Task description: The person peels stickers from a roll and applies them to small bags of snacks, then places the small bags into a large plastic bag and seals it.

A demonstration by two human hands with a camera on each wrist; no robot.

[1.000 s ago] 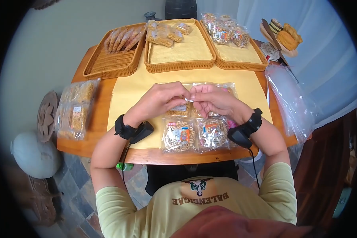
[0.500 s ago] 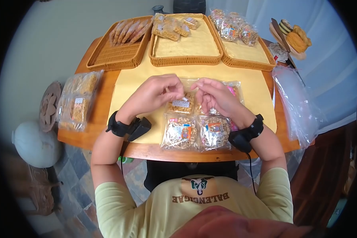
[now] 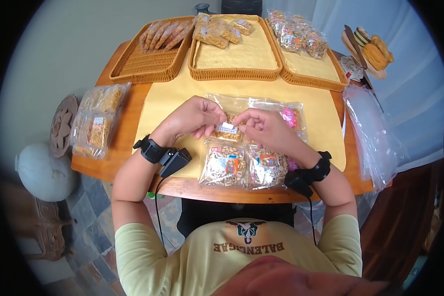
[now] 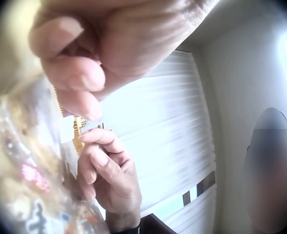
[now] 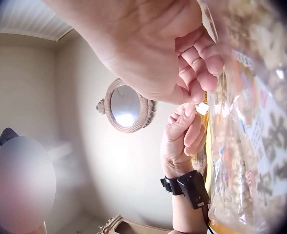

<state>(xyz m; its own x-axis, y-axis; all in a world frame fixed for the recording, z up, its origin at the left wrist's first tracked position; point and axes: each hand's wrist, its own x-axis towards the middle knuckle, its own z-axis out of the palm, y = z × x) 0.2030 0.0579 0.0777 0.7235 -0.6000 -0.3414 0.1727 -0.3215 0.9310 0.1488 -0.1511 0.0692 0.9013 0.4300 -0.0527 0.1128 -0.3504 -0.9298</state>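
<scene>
A small white sticker-like piece (image 3: pixel 228 126) is pinched at the fingertips of my left hand (image 3: pixel 195 118), above a labelled snack pack in a clear bag. In the right wrist view the white piece (image 5: pixel 202 108) shows by the left thumb (image 5: pixel 188 111). My right hand (image 3: pixel 269 129) hovers beside its other end, fingers loosely bent; in the left wrist view that hand (image 4: pixel 111 183) has thumb and index apart. Both hands are over a large clear bag (image 3: pixel 239 102) of several snack packs, two front ones (image 3: pixel 225 165) facing up with colourful labels.
Three wicker trays stand along the back: left (image 3: pixel 148 77), middle (image 3: pixel 234 74) and right (image 3: pixel 308 83), each with snack packs. Another filled bag (image 3: pixel 97 123) lies at the table's left edge, and clear plastic bags (image 3: pixel 372 135) at the right. Yellow paper (image 3: pixel 165 103) covers the table's middle.
My hands were together a second ago, then parted with the white piece in the left fingers. Now they are close again, lower over the labelled pack, and the white piece lies flatter.
</scene>
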